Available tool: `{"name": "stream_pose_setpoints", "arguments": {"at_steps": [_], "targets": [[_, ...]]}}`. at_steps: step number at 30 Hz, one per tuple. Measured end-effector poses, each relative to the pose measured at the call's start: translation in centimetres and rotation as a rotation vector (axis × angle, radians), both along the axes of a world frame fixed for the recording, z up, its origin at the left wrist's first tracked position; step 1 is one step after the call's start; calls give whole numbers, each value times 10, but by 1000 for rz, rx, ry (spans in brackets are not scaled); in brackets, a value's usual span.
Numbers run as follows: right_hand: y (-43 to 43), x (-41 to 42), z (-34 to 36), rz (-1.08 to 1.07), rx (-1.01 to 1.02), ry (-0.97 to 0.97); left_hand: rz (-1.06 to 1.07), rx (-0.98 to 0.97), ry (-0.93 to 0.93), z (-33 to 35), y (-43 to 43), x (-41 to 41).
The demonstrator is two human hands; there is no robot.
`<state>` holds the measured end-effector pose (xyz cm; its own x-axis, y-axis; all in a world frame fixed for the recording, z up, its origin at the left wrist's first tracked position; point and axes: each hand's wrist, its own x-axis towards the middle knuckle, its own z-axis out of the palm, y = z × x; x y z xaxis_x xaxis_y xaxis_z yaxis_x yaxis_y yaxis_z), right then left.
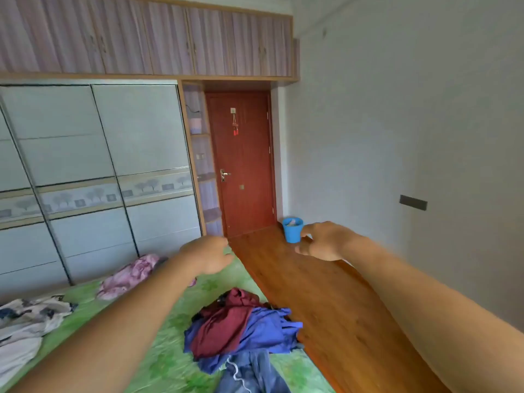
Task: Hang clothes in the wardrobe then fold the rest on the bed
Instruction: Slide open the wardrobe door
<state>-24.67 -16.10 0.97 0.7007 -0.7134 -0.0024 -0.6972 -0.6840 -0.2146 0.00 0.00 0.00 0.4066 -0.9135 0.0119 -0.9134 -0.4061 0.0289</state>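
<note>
A heap of clothes lies on the green bed [167, 361]: a maroon garment [224, 321] on top of a blue one [266, 330], with a grey-blue drawstring garment [252, 375] in front. A pink garment [130, 275] lies further back, and white patterned clothes [28, 319] lie at the left. Both arms stretch out above the bed. My left hand [209, 255] and my right hand [323, 241] hang in the air with loosely curled fingers and hold nothing. The wardrobe [93, 177] with pale sliding doors stands closed behind the bed.
A red-brown door [243, 163] is shut at the back, with open shelves [201, 154] to its left. A blue bin [292, 229] stands on the wooden floor [317, 307] beside the white wall. Upper cabinets [147, 38] run along the top.
</note>
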Motion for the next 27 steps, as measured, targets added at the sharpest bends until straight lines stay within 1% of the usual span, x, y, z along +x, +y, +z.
{"name": "stream_pose_setpoints", "arguments": {"at_steps": [3, 9, 12, 17, 21, 27], "targets": [[-9, -31, -21, -90, 27, 66, -63, 42, 22, -23, -28, -20], [-33, -107, -68, -253, 96, 121, -136, 105, 106, -67, -92, -83], [-55, -148, -86, -305, 108, 140, -162, 133, 89, -83, -125, -119], [-104, -216, -108, -357, 150, 165, -194, 160, 62, -108, -182, -182], [-147, -265, -121, -394, 174, 170, -198, 186, 76, -122, -226, -226], [-215, -307, -151, -400, 185, 200, -220, 209, 83, -138, -297, -272]]}}
